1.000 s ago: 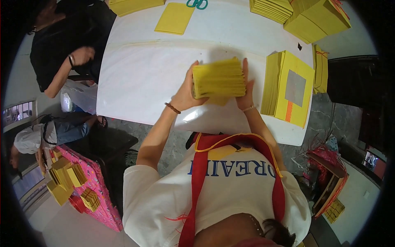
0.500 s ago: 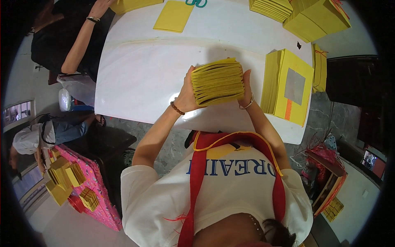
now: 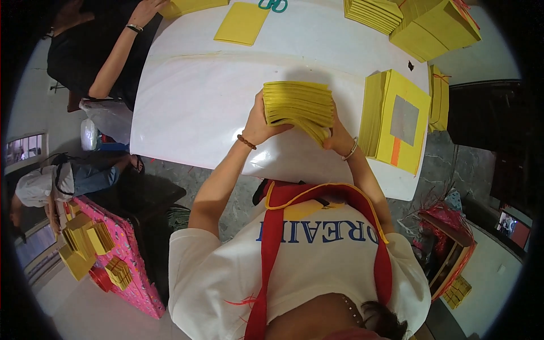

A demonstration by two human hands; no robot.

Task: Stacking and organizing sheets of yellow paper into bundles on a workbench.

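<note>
A thick stack of yellow paper point(image 3: 297, 103) is held up between my two hands above the near part of the white table. My left hand point(image 3: 260, 126) grips its left end, with the thumb under the lower edge. At the other end my right hand point(image 3: 340, 135) closes on the lower right corner, where the bottom sheets bend downward. The upper layers lie flat and even. My fingers behind the stack are hidden.
A tall yellow stack with a grey panel point(image 3: 406, 116) stands on the table's right side, with more yellow bundles point(image 3: 436, 31) beyond. A yellow sheet point(image 3: 242, 24) and green-handled scissors point(image 3: 273, 5) lie at the far side. A co-worker's arm point(image 3: 118, 62) reaches in at far left.
The stack has tilted, and its lower right sheets now bend down. My right hand has slid lower to that corner; my left thumb has come under the stack.
</note>
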